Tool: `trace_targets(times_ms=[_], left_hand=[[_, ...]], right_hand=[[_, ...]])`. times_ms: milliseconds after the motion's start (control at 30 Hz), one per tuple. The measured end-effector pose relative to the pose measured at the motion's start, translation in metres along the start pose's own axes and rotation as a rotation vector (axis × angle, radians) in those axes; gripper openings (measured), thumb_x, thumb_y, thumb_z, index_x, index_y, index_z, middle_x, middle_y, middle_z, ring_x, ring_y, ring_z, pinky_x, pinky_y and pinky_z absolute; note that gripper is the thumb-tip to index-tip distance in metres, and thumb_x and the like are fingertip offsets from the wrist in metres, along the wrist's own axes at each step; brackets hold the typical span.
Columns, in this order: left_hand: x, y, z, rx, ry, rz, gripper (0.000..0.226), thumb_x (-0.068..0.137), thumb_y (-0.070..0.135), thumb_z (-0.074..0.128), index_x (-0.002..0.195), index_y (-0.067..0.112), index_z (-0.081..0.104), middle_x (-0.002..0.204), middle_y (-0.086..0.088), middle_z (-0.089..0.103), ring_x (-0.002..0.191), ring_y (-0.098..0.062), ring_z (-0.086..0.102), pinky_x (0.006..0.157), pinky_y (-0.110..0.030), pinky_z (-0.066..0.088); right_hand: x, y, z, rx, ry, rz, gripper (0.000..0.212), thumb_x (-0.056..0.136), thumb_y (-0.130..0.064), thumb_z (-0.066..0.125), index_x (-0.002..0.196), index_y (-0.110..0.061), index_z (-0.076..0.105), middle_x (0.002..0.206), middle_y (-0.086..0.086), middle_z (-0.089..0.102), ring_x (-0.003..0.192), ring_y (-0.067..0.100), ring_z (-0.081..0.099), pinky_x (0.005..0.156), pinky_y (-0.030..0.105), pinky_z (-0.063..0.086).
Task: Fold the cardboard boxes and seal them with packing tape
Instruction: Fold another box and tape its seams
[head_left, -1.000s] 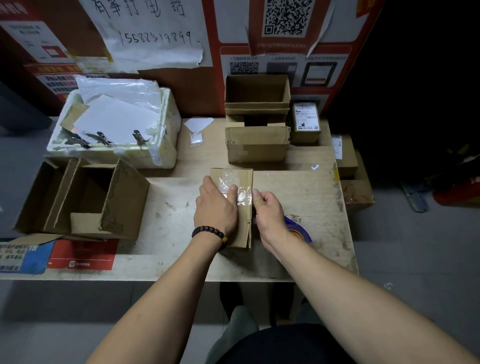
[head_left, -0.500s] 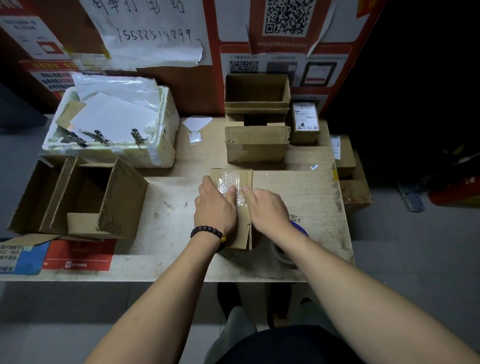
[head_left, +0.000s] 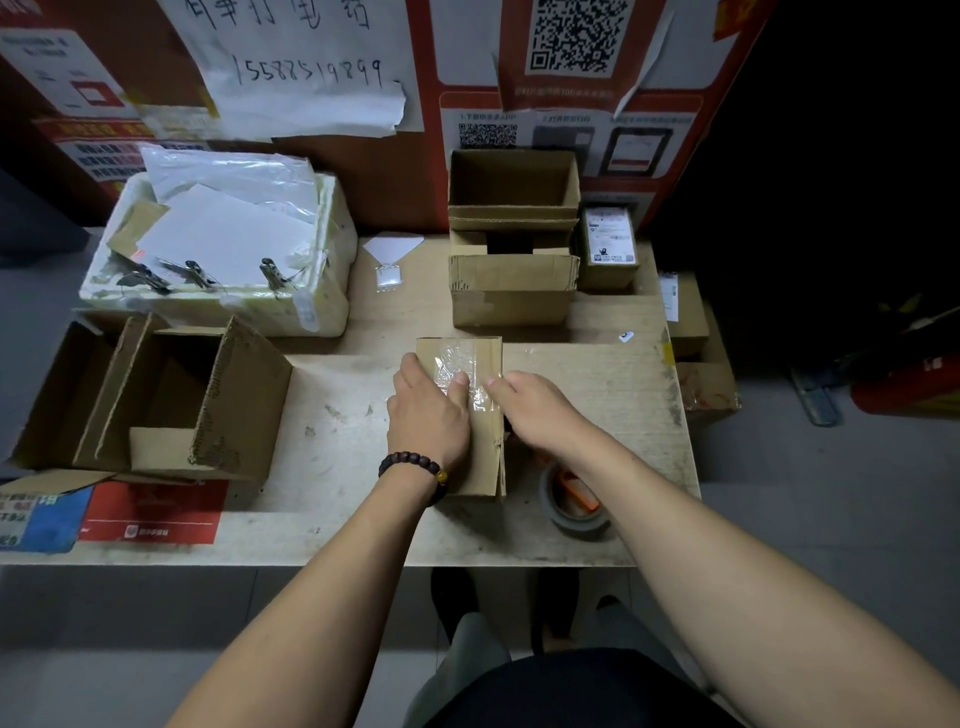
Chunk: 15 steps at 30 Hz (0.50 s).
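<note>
The left hand and the right hand press flat, holding nothing, on the clear tape over the small brown cardboard box mid-table (sealing step, I judge); next needs the grey tape roll.

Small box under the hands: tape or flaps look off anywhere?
Yes. The clear tape on the small box is wrinkled and bubbled at the far end, not flat. Left hand and right hand are pressing on it. The flaps themselves look closed.
</note>
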<state>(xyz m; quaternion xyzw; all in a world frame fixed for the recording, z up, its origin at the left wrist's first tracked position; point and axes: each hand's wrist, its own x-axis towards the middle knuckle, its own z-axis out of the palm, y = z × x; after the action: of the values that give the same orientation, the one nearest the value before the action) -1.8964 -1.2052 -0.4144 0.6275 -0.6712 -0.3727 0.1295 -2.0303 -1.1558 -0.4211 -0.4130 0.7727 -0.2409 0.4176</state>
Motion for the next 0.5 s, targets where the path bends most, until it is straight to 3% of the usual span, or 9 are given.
trace_targets(times_ms=[100,233,333,367,433,500], left_hand=[[0.002,-0.003,-0.002,-0.046,-0.01,-0.002,0.053,0.101,0.04,0.056,0.141,0.009,0.04,0.145,-0.014,0.048,0.129,-0.042,0.047,0.102,-0.046,0.04],[0.001,-0.003,0.0,-0.064,-0.01,-0.001,0.054,0.1,0.041,0.057,0.141,0.009,0.04,0.145,-0.014,0.048,0.129,-0.041,0.046,0.101,-0.044,0.039],[0.002,-0.004,0.0,-0.065,-0.005,-0.001,0.054,0.099,0.044,0.057,0.141,0.012,0.041,0.144,-0.012,0.05,0.128,-0.04,0.049,0.101,-0.047,0.043],[0.003,-0.004,-0.001,-0.064,-0.008,0.003,0.054,0.099,0.044,0.057,0.14,0.013,0.042,0.143,-0.012,0.051,0.127,-0.04,0.05,0.1,-0.047,0.045],[0.007,-0.004,-0.002,-0.069,-0.018,0.011,0.052,0.098,0.045,0.059,0.136,0.013,0.044,0.141,-0.012,0.053,0.125,-0.039,0.052,0.1,-0.049,0.046],[0.008,-0.004,-0.002,-0.074,-0.021,0.013,0.051,0.097,0.045,0.06,0.134,0.013,0.045,0.139,-0.013,0.054,0.124,-0.039,0.052,0.101,-0.051,0.047]], right_hand=[[-0.012,0.014,-0.001,0.08,-0.047,0.0,0.041,0.104,-0.047,0.048,0.076,-0.017,0.043,0.072,0.004,0.057,0.067,0.026,0.058,0.068,0.039,0.05],[-0.022,0.016,-0.003,-0.034,0.059,-0.116,0.045,0.103,-0.04,0.055,0.066,-0.018,0.043,0.062,-0.003,0.05,0.065,0.021,0.05,0.064,0.037,0.042],[-0.025,0.025,-0.008,0.264,-0.038,-0.073,0.033,0.103,-0.03,0.059,0.071,-0.021,0.059,0.07,0.002,0.061,0.059,0.016,0.06,0.06,0.033,0.051],[-0.026,0.032,-0.012,0.346,-0.057,-0.062,0.026,0.104,-0.024,0.058,0.079,-0.018,0.065,0.077,0.002,0.065,0.064,0.013,0.061,0.064,0.031,0.052],[-0.026,0.054,-0.023,0.147,0.025,-0.029,0.013,0.103,-0.021,0.058,0.105,-0.015,0.069,0.103,0.0,0.067,0.091,0.012,0.063,0.084,0.032,0.051],[-0.025,0.083,-0.03,-0.289,0.034,0.074,0.039,0.098,-0.019,0.062,0.136,-0.019,0.057,0.135,0.0,0.053,0.129,0.017,0.047,0.108,0.034,0.042]])
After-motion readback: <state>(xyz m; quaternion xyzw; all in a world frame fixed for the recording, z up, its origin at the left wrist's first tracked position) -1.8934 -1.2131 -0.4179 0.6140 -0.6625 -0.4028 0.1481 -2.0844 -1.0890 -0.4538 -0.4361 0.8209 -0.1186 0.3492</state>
